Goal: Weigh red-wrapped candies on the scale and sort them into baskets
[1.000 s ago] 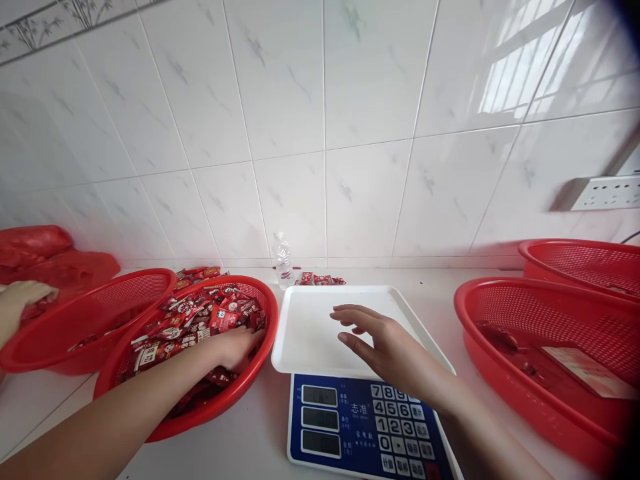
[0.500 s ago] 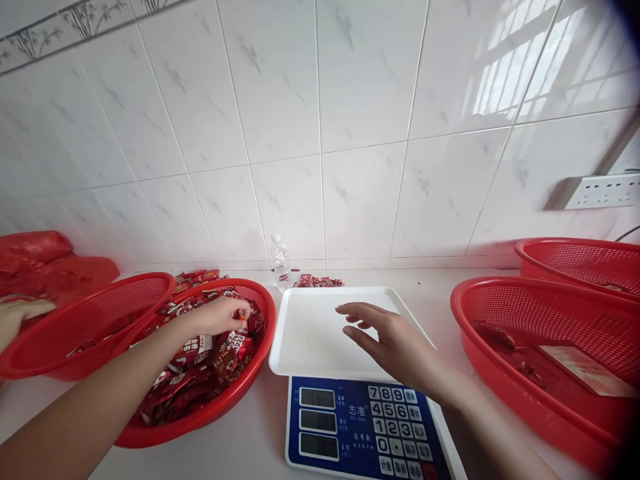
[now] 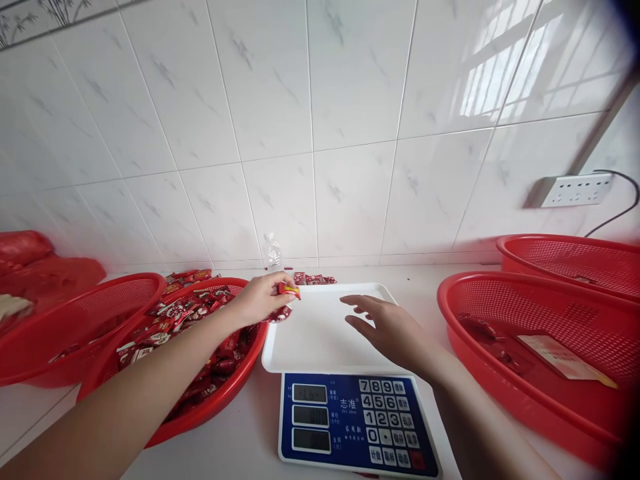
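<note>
My left hand (image 3: 265,298) is closed on a small red-and-yellow snack packet (image 3: 289,289), held above the left edge of the white scale tray (image 3: 320,347). Just below that hand, another red packet (image 3: 279,315) shows, partly hidden; I cannot tell whether it is also gripped. My right hand (image 3: 385,327) hovers over the tray's right side, fingers apart and holding nothing. Under my left forearm stands a red plastic basket (image 3: 250,373) heaped with red snack packets (image 3: 175,320). The blue keypad panel (image 3: 350,427) of the scale faces me, with three displays.
Another red basket (image 3: 145,287) stands far left, beside red plastic bags (image 3: 60,270) and a blurred pale hand (image 3: 14,305). Two red baskets are at right, the nearer one (image 3: 450,320) containing a paper card (image 3: 563,357). A clear bottle (image 3: 273,252) and a packet strip (image 3: 315,279) lie behind the tray.
My left hand has lifted out of the packet-filled basket and moved right to the tray's edge with a packet. My right hand stays open over the tray. The view has shifted slightly.
</note>
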`<state>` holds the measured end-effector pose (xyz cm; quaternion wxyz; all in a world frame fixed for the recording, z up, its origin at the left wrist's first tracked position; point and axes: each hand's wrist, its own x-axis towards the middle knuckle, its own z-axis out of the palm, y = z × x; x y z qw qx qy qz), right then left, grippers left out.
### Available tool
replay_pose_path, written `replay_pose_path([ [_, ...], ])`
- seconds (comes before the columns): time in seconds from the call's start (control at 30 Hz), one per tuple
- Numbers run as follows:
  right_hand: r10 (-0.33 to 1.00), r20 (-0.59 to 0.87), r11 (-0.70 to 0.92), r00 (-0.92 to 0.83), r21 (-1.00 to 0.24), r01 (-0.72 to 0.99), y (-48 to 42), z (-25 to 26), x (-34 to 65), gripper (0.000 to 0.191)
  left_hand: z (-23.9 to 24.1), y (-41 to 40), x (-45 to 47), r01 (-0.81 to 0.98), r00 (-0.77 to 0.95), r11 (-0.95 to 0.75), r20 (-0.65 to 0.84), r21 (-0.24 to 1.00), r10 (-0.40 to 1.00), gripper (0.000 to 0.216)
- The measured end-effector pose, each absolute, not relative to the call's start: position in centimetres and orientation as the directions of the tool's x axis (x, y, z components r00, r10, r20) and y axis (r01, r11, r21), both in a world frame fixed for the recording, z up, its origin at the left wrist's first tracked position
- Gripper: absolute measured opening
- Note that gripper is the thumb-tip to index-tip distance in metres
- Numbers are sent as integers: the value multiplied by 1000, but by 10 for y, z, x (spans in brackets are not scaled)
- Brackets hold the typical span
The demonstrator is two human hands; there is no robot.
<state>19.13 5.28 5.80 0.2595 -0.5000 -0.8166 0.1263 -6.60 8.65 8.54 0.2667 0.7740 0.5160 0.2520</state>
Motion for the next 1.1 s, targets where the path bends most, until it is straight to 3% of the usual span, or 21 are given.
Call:
replay_pose_path([
  [0.13, 889, 243, 457, -389, -391, 799, 56, 55, 195, 38, 74, 81, -33, 652, 468, -324, -29, 686, 883, 46],
  [0.33, 859, 154, 507, -488, -389, 769, 63, 44, 196, 45, 65, 75, -33, 830, 516, -416, -229, 371, 826, 80],
  [0.47, 892, 86, 445, -444, -342, 828, 77, 29, 197, 53, 55, 72, -32, 876, 468, -386, -319, 288, 824, 87],
  [0.63, 928, 34, 359, -370, -334, 871, 91, 20, 201, 56, 41, 78, -18, 820, 537, -450, -203, 355, 819, 78],
  [0.8, 904, 19, 403, -427, -370, 837, 83, 30, 209, 51, 36, 80, -1, 797, 542, -430, -190, 424, 819, 81],
  [0.9, 880, 51, 447, -472, -421, 789, 75, 36, 212, 49, 42, 84, -7, 739, 561, -450, -90, 502, 823, 72],
  [1.0, 868, 121, 481, -481, -442, 757, 73, 36, 209, 49, 52, 99, -32, 786, 427, -403, 59, 469, 902, 55],
  [1.1, 866, 151, 493, -478, -424, 760, 74, 32, 199, 46, 57, 116, -71, 879, 206, -241, 129, 412, 970, 40],
])
